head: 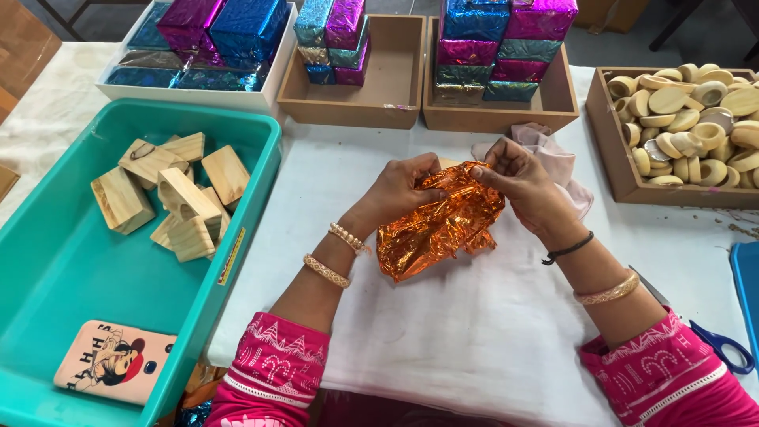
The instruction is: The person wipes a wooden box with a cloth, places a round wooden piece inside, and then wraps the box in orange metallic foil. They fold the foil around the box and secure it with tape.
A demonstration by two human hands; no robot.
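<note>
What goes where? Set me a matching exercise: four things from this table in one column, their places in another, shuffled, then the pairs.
Things:
1. orange foil sheet
2. wooden blocks
3. phone
4. wooden rings

Places:
A. wooden tray at the right
B. near corner of the teal tub
C. between the left hand and right hand
D. far end of the teal tub

Pairs: 1-C, 2-D, 3-B, 4-A

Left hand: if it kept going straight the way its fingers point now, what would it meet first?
The left hand points right, across the orange foil it grips, so it would probably meet the right hand first; their fingers nearly touch already, though depth is unclear.
</note>
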